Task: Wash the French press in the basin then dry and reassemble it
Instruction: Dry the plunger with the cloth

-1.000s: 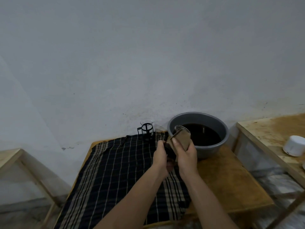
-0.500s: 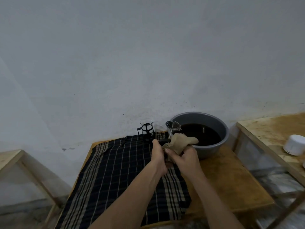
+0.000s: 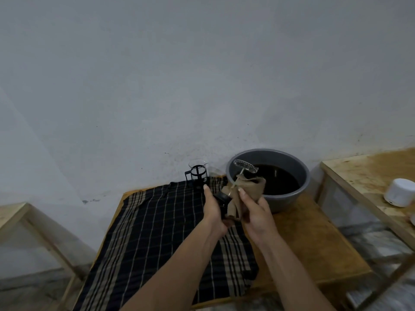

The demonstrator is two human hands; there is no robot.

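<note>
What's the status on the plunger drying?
Left hand grips the lid; right hand wraps cloth round the rod. Filter disc up, over basin. Carafe apart on plaid cloth. Nothing blocking.

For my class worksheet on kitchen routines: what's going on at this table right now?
A person is drying the French press plunger with a tan cloth. The left hand holds the black lid end, and the right hand wraps the cloth around the rod, with the filter disc sticking up in front of the grey basin of dark water. The glass carafe stands apart on the checked cloth, so reassembly isn't done yet.
</note>
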